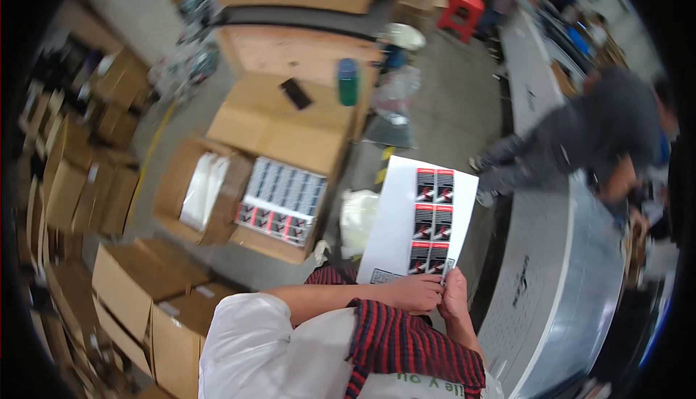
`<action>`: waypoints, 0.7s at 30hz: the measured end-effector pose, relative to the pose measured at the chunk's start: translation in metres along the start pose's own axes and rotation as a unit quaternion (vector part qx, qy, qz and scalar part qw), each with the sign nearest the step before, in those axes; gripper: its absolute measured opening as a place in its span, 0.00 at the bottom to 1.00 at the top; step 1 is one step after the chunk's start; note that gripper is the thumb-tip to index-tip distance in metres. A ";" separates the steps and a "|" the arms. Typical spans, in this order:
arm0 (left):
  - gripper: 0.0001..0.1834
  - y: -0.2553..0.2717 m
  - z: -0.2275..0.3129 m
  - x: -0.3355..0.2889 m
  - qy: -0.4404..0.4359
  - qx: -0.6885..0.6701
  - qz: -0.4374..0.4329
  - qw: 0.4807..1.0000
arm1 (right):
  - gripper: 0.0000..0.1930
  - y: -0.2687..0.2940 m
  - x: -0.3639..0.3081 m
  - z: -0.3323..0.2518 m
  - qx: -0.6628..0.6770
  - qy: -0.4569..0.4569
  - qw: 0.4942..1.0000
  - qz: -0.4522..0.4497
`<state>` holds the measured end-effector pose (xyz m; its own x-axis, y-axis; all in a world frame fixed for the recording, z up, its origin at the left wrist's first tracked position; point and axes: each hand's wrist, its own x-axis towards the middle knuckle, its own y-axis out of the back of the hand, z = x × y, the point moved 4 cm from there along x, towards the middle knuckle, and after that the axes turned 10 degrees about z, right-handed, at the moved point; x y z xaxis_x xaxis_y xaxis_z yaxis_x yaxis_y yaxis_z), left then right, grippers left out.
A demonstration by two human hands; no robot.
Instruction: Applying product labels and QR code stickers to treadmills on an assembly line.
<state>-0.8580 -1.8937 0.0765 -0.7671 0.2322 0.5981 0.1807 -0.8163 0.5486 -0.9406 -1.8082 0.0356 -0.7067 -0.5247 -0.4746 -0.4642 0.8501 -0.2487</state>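
A white sheet of labels (388, 218) is held tilted in front of me, bearing a double column of red-and-black printed labels and small square codes along its near edge. My right hand (455, 294) grips the near right corner with the thumb on top. My left hand (419, 292) reaches across from the left, its fingers closed together at the same near edge, almost touching the right hand. Whether the left fingertips pinch a single label or the sheet itself is too small to tell. Striped red-and-dark cloth (413, 341) hangs across my white shirt.
Left of me, an open carton (290, 250) holds stacked printed sheets (283, 196); a smaller carton (167, 192) with white sheets adjoins it. Beyond lie a dark phone (296, 94) and a green bottle (348, 84). At right, a person (616, 120) stands by a long bench (533, 276).
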 end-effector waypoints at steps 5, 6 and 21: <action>0.02 -0.072 0.044 0.056 -0.060 -0.134 -0.098 0.984 | 0.06 0.102 -0.067 -0.024 -0.061 0.120 0.987 0.090; 0.03 -0.067 0.054 0.078 -0.075 -0.119 -0.028 0.990 | 0.07 0.126 -0.082 -0.027 -0.089 0.156 0.978 0.102; 0.16 -0.272 -0.019 0.190 0.492 -0.590 -0.049 0.638 | 0.10 0.338 -0.197 0.005 -0.016 0.197 0.910 0.365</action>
<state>-1.0646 -1.6381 0.0299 -0.8591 0.3424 -0.3804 -0.0416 -0.7874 -0.6150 -0.9555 -1.4168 0.0404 -0.9665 0.1983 -0.1631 0.1944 0.9801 0.0399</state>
